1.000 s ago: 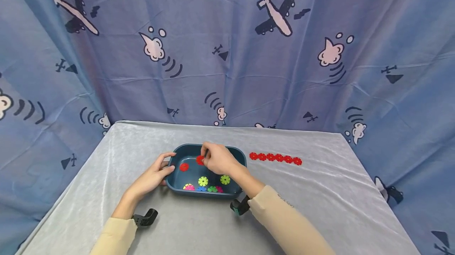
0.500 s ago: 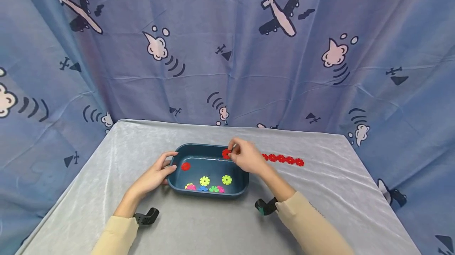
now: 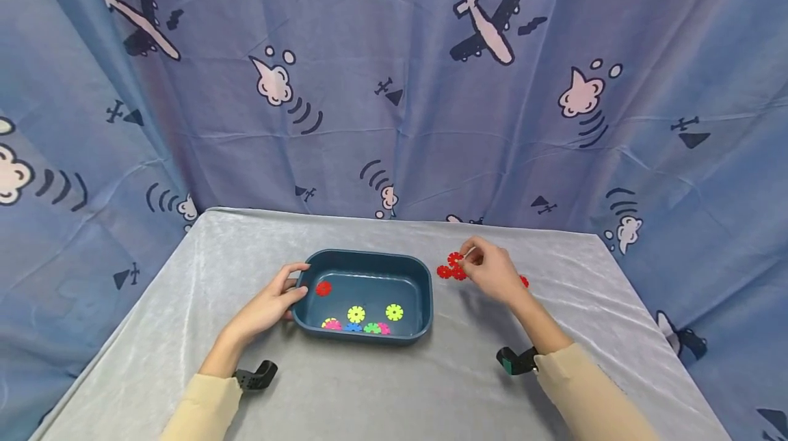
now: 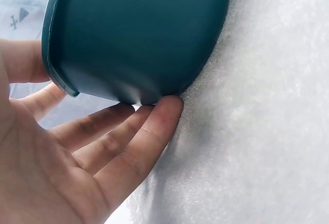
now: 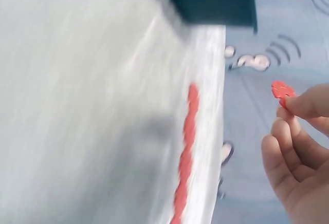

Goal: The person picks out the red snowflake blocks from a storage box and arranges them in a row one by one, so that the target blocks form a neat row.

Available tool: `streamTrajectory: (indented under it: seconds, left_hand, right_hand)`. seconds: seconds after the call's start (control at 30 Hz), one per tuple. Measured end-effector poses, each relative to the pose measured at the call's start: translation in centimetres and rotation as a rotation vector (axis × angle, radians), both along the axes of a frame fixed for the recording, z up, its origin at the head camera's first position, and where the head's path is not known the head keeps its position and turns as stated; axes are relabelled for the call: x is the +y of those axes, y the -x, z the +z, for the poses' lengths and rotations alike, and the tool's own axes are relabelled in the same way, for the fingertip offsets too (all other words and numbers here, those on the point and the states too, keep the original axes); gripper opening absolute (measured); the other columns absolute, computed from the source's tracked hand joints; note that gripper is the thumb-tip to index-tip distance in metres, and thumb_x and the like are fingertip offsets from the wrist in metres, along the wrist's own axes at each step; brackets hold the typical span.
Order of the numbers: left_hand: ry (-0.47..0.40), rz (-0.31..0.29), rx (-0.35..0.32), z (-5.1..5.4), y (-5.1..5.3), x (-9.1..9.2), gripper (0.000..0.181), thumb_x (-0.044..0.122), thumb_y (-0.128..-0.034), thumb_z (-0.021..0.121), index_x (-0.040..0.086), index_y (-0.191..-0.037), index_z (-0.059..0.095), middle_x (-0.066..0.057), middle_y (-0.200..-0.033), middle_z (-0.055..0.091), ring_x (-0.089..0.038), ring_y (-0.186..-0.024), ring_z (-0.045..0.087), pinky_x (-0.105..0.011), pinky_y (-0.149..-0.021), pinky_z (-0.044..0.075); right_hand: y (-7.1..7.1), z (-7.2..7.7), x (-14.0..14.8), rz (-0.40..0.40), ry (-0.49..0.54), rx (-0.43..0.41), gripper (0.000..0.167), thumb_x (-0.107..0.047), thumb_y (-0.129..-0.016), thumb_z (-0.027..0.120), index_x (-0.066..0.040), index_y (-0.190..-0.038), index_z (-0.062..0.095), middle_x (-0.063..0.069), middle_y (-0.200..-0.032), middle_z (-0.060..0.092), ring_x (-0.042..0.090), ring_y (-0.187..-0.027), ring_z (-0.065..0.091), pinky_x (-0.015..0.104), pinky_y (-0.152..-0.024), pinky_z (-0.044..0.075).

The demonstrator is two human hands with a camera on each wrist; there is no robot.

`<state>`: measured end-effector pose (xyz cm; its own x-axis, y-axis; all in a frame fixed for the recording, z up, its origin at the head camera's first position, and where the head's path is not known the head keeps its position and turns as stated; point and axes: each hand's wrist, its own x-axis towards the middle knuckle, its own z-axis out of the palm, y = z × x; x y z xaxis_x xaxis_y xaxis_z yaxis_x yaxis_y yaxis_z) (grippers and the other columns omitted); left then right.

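My left hand (image 3: 261, 311) grips the left end of a dark blue plastic basin (image 3: 363, 340). In the left wrist view, its fingers (image 4: 149, 136) press the basin's outer wall while a digit hooks over the rim. Right of the basin, my right hand (image 3: 495, 275) pinches a red flower-shaped disc (image 3: 455, 260) between thumb and fingertips. The right wrist view shows this disc (image 5: 282, 89) raised off the cloth. Below it runs a row of red discs (image 3: 444, 271), partly hidden by my hand. Inside the basin lies one red disc (image 3: 323, 288).
Other notched discs lie in the basin: two yellow ones (image 3: 356, 314), plus pink (image 3: 333, 324), blue (image 3: 353, 327) and green (image 3: 372, 328) ones along its near wall. Pale grey cloth (image 3: 369, 393) covers the table. A blue patterned curtain (image 3: 345, 119) hangs behind and at both sides.
My right hand has lifted a red disc out of the basin and carried it right, over the row of red discs. My left hand has kept its hold on the basin.
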<state>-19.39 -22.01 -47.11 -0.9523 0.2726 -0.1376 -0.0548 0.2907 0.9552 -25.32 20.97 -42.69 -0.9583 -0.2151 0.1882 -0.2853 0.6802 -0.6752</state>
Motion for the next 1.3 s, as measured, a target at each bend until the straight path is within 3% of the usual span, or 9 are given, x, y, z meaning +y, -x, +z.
streamTrajectory:
  seconds: [0.43, 0.7, 0.97, 1.13, 1.3]
  left_hand:
    - [-0.024, -0.004, -0.006, -0.1, 0.0, -0.1, 0.050, 0.016, -0.1086, 0.049, 0.010, -0.155, 0.029, -0.032, -0.149, 0.040, -0.037, -0.114, 0.062, -0.036, -0.079, 0.057]
    - [-0.046, -0.003, -0.016, -0.4, -0.3, -0.2, 0.051, 0.014, -0.1087, 0.048, 0.010, -0.155, 0.028, -0.033, -0.149, 0.040, -0.037, -0.114, 0.062, -0.036, -0.078, 0.058]
    - [-0.041, -0.007, -0.015, -0.5, -0.2, -0.1, 0.051, 0.016, -0.1087, 0.049, 0.011, -0.155, 0.028, -0.032, -0.150, 0.039, -0.037, -0.115, 0.062, -0.036, -0.079, 0.058]
    - [-0.032, -0.007, -0.009, -0.4, 0.0, -0.1, 0.051, 0.017, -0.1088, 0.049, 0.012, -0.155, 0.028, -0.032, -0.151, 0.038, -0.037, -0.115, 0.062, -0.038, -0.079, 0.058]
    - [-0.029, -0.009, -0.003, -0.3, 0.0, 0.0, 0.051, 0.017, -0.1086, 0.049, 0.012, -0.155, 0.028, -0.032, -0.152, 0.037, -0.037, -0.116, 0.061, -0.038, -0.080, 0.058]
  right_hand:
    - [-0.1, -1.6, 8.0, -0.154, -0.046, 0.003, 0.014, -0.007, -0.095, 0.065, -0.002, -0.108, 0.063, 0.012, -0.090, 0.068, 0.024, -0.081, 0.061, 0.036, -0.068, 0.048]
    - [-0.3, -3.4, 11.8, -0.252, -0.069, -0.024, 0.017, -0.008, -0.095, 0.066, 0.001, -0.110, 0.063, 0.013, -0.088, 0.069, 0.019, -0.073, 0.058, 0.031, -0.060, 0.046]
    - [-0.4, -4.9, 14.2, -0.272, -0.096, -0.101, 0.017, -0.003, -0.090, 0.065, 0.006, -0.104, 0.063, 0.009, -0.078, 0.067, 0.015, -0.063, 0.056, 0.030, -0.057, 0.045]
    - [-0.1, -5.2, 14.9, -0.276, -0.113, -0.186, 0.019, -0.006, -0.091, 0.067, 0.006, -0.105, 0.062, 0.012, -0.082, 0.069, 0.016, -0.067, 0.059, 0.033, -0.061, 0.046]
    - [0.2, -5.4, 15.1, -0.289, -0.141, -0.203, 0.019, -0.009, -0.094, 0.065, 0.006, -0.107, 0.062, 0.014, -0.084, 0.066, 0.019, -0.070, 0.058, 0.034, -0.062, 0.045]
